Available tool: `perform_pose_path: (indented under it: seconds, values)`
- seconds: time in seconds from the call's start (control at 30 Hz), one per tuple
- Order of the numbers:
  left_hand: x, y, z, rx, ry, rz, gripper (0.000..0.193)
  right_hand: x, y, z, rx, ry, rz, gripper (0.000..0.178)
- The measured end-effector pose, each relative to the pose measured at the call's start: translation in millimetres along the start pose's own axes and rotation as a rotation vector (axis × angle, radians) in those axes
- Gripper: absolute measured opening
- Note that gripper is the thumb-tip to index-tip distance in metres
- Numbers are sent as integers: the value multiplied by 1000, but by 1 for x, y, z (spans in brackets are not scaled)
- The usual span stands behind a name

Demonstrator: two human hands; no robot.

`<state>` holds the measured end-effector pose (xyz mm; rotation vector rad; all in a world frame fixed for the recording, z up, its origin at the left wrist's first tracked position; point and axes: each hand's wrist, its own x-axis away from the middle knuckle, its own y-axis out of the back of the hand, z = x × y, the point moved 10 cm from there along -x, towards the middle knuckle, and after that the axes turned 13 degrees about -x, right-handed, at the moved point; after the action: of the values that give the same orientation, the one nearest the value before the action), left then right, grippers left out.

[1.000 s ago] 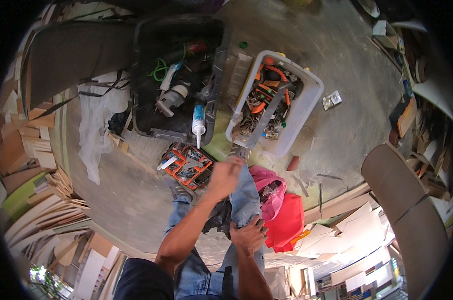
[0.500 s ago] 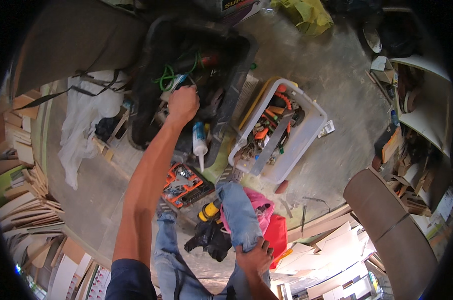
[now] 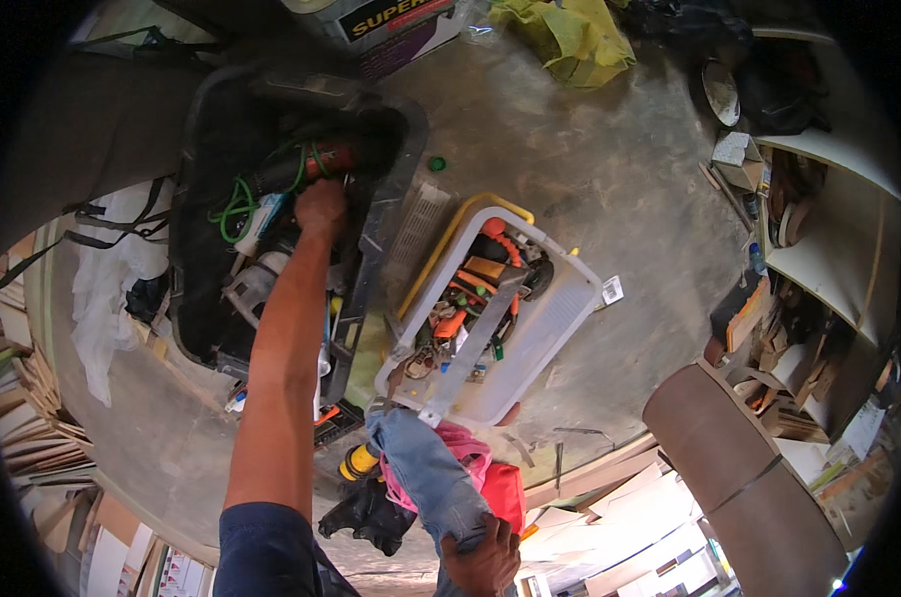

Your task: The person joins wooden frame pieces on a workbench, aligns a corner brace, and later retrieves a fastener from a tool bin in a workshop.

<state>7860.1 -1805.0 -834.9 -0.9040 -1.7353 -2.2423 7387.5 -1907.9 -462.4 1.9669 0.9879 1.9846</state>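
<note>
My left hand point(image 3: 321, 206) reaches down into a large black plastic bin point(image 3: 389, 204). Its fingers look curled closed, but whatever they grip is hidden. Just beyond it lies a red tool point(image 3: 331, 159), close to a looped green cord point(image 3: 234, 214). A blue-and-white tube point(image 3: 260, 221) rests to the hand's left. Grey metal pieces point(image 3: 247, 291) sit lower in the bin, beside my forearm. A white nozzled tube point(image 3: 321, 368) is mostly covered by that arm. My right hand point(image 3: 482, 557) lies with fingers apart on my jeans-covered knee point(image 3: 436, 488), holding nothing.
Right of the bin stands a whitish plastic box point(image 3: 535, 363) of hand tools, crossed by a flat metal strip point(image 3: 480, 333). Pink point(image 3: 465, 448) and black point(image 3: 371, 517) bags lie near my leg. A brown roll point(image 3: 739, 478) and shelving point(image 3: 838, 259) are at the right.
The view has shifted, so the bin and box appear farther left. My left hand has moved from beside the blue-and-white tube to near the red tool; my right hand stays on the knee.
</note>
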Motion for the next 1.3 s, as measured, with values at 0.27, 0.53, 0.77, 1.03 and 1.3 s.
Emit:
perform_pose_path:
  seconds: [0.27, 0.53, 0.77, 1.03, 1.3]
  values:
    - [-3, 9, 18, -51, 45, -179, 17, 1, 25, 18, -66, 220, -240, 43]
    - [-3, 2, 20, -159, 3, -169, 16, -3, 4, -4, -81, 117, -105, 63]
    - [24, 18, 24, -52, -4, -176, 17, 1, 12, 8, -13, 54, -25, 66]
    - [124, 96, 77, 1179, 122, -325, 21, 23, -11, 3, -22, 69, -75, 63]
    - [357, 233, 88, 1711, 296, 120, 14, 64, -45, -5, -89, 129, -210, 63]
